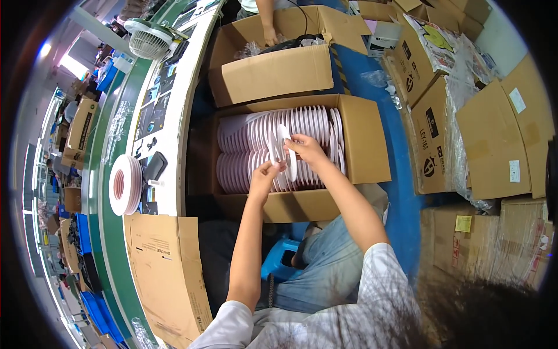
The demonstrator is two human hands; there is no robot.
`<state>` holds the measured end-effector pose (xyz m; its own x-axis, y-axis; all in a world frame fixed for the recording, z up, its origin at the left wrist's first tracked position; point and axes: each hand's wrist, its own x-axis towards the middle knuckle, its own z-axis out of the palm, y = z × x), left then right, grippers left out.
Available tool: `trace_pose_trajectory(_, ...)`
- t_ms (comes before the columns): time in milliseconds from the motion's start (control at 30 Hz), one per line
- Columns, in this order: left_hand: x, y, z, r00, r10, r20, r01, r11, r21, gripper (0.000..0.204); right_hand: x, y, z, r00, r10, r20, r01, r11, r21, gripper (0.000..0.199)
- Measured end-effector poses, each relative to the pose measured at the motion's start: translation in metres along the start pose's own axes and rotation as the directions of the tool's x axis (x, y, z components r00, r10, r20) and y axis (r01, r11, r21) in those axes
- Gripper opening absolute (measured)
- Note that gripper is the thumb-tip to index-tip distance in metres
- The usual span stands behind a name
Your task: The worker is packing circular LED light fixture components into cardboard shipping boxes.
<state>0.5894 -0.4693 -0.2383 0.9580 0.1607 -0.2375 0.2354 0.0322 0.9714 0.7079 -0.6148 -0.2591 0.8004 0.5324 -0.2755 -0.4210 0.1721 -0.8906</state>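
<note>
Rings lifted out of the box.
Your right hand (305, 148) and left hand (264, 173) each pinch a white ring (286, 152) just above the box (363, 145), where more stand on edge in rows. A ring stack (125, 185) lies on the surface (174, 116); cartons crowd the blue floor (401, 203).

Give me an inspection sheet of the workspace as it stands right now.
Surface: white worktop on the person's left, beside a green conveyor strip.
Job's things: white ring-shaped discs packed upright in rows in an open cardboard box; a stack of the same rings lies on the worktop.
Clutter: flat cardboard sheet, small fan, dark pouch.
Grippers: left hand and right hand each grip a white ring above the box.
Cables: black cable in the far box, where another person's hand reaches.
Surroundings: blue floor, stacked cartons, blue stool.
</note>
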Motion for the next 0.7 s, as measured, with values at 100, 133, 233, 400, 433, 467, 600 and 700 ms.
trace_pose_trajectory(100, -0.004, -0.006, -0.028, 0.990, -0.126, -0.067, 0.081, 0.882, -0.463, 0.046, 0.000, -0.007, -0.002, 0.998, -0.003, -0.063, 0.004, 1.000, 0.021, 0.042)
trace_pose_trajectory(133, -0.005, -0.008, -0.036, 0.989, -0.126, -0.072, 0.078, 0.883, -0.463, 0.046, 0.001, -0.008, -0.002, 0.998, -0.002, -0.058, 0.003, 1.000, 0.021, 0.042)
trace_pose_trajectory(233, -0.009, 0.002, -0.034, 0.975, -0.200, -0.092, 0.101, 0.779, -0.619, 0.048, -0.001, -0.008, -0.016, 0.993, 0.004, -0.121, 0.003, 0.998, 0.057, 0.037)
trace_pose_trajectory(400, -0.011, 0.003, -0.043, 0.964, -0.198, -0.177, 0.081, 0.853, -0.516, 0.046, -0.004, -0.013, -0.010, 0.993, -0.024, -0.111, 0.045, 0.980, 0.195, 0.034)
trace_pose_trajectory(433, -0.012, 0.001, -0.047, 0.962, -0.190, -0.198, 0.078, 0.882, -0.466, 0.046, -0.005, -0.015, -0.005, 0.994, -0.021, -0.111, 0.050, 0.963, 0.264, 0.034)
trace_pose_trajectory(467, -0.010, -0.001, -0.045, 0.962, -0.185, -0.198, 0.072, 0.879, -0.471, 0.046, -0.004, -0.013, -0.009, 0.994, -0.025, -0.109, 0.052, 0.965, 0.257, 0.034)
trace_pose_trajectory(600, -0.010, -0.002, -0.039, 0.944, -0.183, -0.273, 0.082, 0.936, -0.343, 0.046, 0.001, -0.005, -0.017, 0.987, 0.113, -0.113, -0.087, 0.973, 0.216, 0.036)
trace_pose_trajectory(700, -0.013, 0.002, -0.036, 0.938, -0.181, -0.295, 0.084, 0.946, -0.312, 0.046, -0.008, -0.011, -0.017, 0.966, -0.259, -0.020, 0.253, 0.922, 0.294, 0.042)
